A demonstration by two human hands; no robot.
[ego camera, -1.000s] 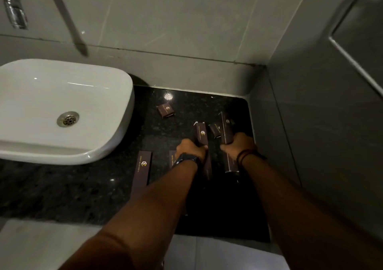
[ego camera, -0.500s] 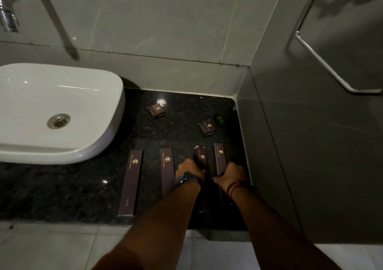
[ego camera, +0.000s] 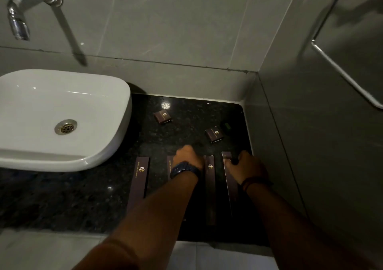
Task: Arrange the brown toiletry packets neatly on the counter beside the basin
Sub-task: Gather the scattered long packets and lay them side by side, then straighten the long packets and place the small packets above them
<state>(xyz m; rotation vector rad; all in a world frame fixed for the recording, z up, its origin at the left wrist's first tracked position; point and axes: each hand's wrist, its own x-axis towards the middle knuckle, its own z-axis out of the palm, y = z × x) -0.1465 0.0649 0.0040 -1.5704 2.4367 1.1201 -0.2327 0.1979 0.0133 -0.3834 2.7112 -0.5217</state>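
Several long brown packets lie side by side on the black counter [ego camera: 83, 203] to the right of the white basin [ego camera: 62, 116]. The leftmost long packet [ego camera: 139, 178] lies free. My left hand [ego camera: 187, 158], fingers curled and blurred, covers the top of the second long packet [ego camera: 169, 167]; its grip is hidden. The third long packet [ego camera: 210, 187] lies free between my hands. My right hand [ego camera: 247, 166] grips the top of the rightmost long packet [ego camera: 230, 187]. Two small square brown packets [ego camera: 163, 117] [ego camera: 215, 134] lie askew further back.
A small green object [ego camera: 227, 126] sits by the right wall behind the square packet. A chrome tap [ego camera: 20, 15] juts from the tiled back wall above the basin. A metal rail [ego camera: 342, 73] runs along the right wall. The counter's front edge is close to me.
My left hand has left the third long packet and shifted left and back over the second one. My right hand stays on the rightmost packet. The camera has tilted slightly.
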